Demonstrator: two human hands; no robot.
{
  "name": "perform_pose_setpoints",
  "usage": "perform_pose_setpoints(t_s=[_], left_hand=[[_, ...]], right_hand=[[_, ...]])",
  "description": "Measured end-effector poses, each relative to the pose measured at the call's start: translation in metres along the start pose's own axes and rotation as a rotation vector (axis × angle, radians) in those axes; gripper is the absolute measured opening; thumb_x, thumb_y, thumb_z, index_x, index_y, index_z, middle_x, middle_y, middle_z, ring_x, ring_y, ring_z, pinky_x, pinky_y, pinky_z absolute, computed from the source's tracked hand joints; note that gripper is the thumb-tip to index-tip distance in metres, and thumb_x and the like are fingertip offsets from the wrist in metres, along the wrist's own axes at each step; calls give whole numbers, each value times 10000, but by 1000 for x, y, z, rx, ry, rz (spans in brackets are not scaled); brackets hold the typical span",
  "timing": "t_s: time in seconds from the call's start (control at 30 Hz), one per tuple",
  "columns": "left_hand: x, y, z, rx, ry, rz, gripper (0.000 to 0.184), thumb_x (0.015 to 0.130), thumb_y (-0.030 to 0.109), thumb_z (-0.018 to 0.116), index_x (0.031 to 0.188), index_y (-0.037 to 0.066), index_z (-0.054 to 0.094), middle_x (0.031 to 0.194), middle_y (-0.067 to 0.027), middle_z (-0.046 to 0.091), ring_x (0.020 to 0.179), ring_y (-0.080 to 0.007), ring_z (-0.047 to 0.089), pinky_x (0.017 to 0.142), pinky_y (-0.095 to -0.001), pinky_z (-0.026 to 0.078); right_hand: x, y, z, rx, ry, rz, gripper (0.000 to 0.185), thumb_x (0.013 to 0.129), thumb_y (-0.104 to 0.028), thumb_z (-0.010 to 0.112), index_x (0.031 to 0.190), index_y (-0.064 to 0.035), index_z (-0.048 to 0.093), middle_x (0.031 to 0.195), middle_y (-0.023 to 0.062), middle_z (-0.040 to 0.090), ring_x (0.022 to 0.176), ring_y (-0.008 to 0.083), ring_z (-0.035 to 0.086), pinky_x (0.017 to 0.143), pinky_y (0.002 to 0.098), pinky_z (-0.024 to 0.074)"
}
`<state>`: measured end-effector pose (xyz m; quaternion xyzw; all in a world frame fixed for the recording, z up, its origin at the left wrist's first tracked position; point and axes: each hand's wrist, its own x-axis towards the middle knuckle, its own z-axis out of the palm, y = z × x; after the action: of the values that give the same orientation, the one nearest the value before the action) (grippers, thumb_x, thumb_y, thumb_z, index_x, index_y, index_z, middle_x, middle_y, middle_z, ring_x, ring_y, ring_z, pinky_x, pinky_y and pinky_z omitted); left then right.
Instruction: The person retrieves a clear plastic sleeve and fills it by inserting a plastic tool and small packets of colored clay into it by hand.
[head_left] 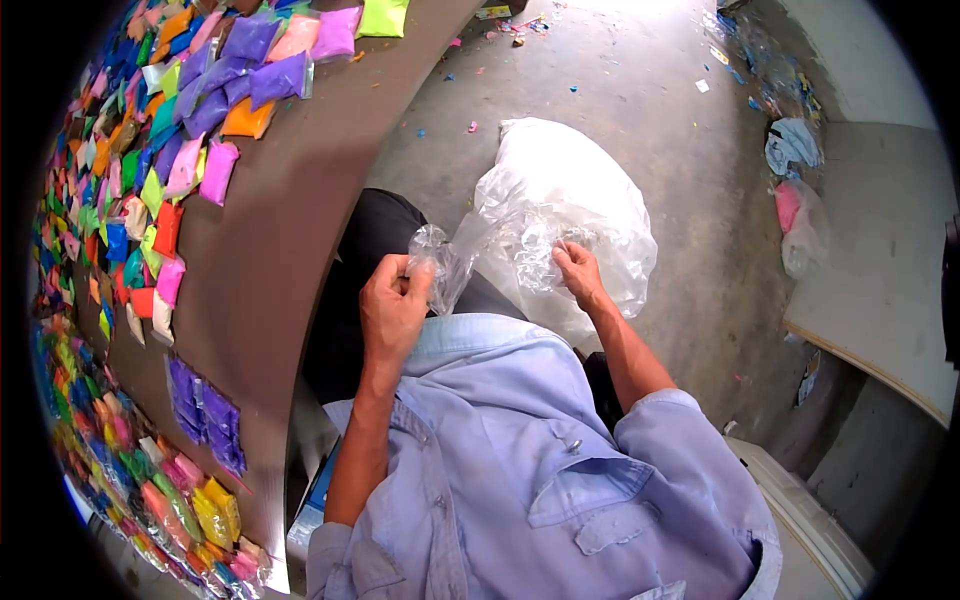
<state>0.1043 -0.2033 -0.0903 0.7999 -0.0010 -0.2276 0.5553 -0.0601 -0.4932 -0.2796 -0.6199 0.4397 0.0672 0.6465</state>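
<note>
The left hand (394, 308) is gripping clear plastic (452, 262) with its fingers. The right hand (582, 275) also pinches clear plastic.

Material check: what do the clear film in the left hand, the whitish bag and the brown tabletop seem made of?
Clear film: thin, glossy plastic, with transparent folds and sharp glints. Whitish bag: probably thin plastic too, softly shiny, with creased edges. Brown tabletop: smooth, low sheen, perhaps laminate or painted board; its even colour leaves that open.

Both forearms (373, 430) reach forward, left grip (394, 300) and right grip (581, 271) pinched
</note>
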Motion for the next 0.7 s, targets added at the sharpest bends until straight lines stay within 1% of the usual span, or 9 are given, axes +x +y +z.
perform_pose_setpoints(t_s=[0.1, 0.13, 0.17, 0.23, 0.3, 0.47, 0.53, 0.6, 0.7], left_hand=[[1, -1, 5, -9, 5, -8, 196, 998, 145, 754, 1011, -44, 703, 797, -46, 731, 686, -73, 648, 613, -282, 525], [1, -2, 6, -4, 10, -20, 193, 990, 146, 762, 1007, -37, 706, 798, -51, 732, 683, -78, 649, 610, -284, 523], [1, -5, 6, 0, 16, -22, 193, 990, 146, 762, 1007, -37, 706, 798, -51, 732, 683, -78, 649, 610, -284, 523], [1, -9, 6, 72, 3, 10, 189, 963, 149, 787, 1000, -21, 713, 809, -61, 732, 685, -93, 659, 608, -290, 527], [-3, 7, 6, 155, 38, 81, 169, 931, 119, 806, 990, -13, 717, 858, -76, 739, 684, -113, 677, 606, -293, 537], [-17, 34, 2, 11, 95, 250, 163, 907, -26, 781, 1051, -25, 705, 1058, -102, 756, 819, -119, 714, 663, -255, 574], [-21, 42, -3, -30, 117, 268, 174, 908, -51, 783, 1060, -27, 702, 1069, -103, 752, 846, -81, 686, 669, -237, 559], [-27, 45, -9, 89, 109, 382, 236, 876, -45, 779, 1093, -17, 691, 1299, -162, 712, 944, -197, 751, 699, -285, 624], [-37, 58, -12, 165, 172, 504, 182, 897, -53, 819, 1006, -17, 678, 1302, -175, 704, 870, -139, 713, 679, -257, 603]], right_hand=[[26, 31, -4, -159, 255, -177, 369, 1034, -262, 689, 1273, 17, 723, 999, 26, 718, 912, 123, 635, 844, 315, 530], [29, 30, -6, -268, 358, -250, 435, 1028, -298, 680, 1303, 37, 708, 1084, 121, 768, 1025, 205, 703, 953, 365, 540], [26, 29, -16, -413, 417, -254, 502, 991, -349, 681, 1358, -8, 704, 1313, 284, 717, 1250, 431, 678, 1099, 443, 504], [17, 4, -29, -840, 406, -149, 508, 966, -391, 700, 1348, -58, 730, 1287, 285, 715, 1239, 448, 672, 1095, 473, 513], [14, -20, -38, -962, 276, 5, 590, 947, -495, 714, 1385, -101, 717, 1364, 258, 688, 1255, 426, 656, 1073, 503, 526], [6, -79, -71, -1100, -4, -9, 829, 788, -627, 826, 1369, -46, 711, 1180, 215, 771, 1145, 350, 735, 994, 457, 562], [-7, -119, -77, -1074, 61, -37, 798, 833, -633, 794, 1347, -27, 716, 1185, 212, 773, 1133, 348, 736, 981, 447, 566], [-12, -152, -76, -888, 2, -68, 749, 910, -654, 726, 1312, -22, 729, 1183, 181, 773, 1093, 296, 731, 950, 433, 574], [-57, -219, -48, -522, -174, -77, 716, 1040, -644, 592, 1300, 13, 709, 1117, 130, 762, 952, 190, 705, 819, 363, 585]])
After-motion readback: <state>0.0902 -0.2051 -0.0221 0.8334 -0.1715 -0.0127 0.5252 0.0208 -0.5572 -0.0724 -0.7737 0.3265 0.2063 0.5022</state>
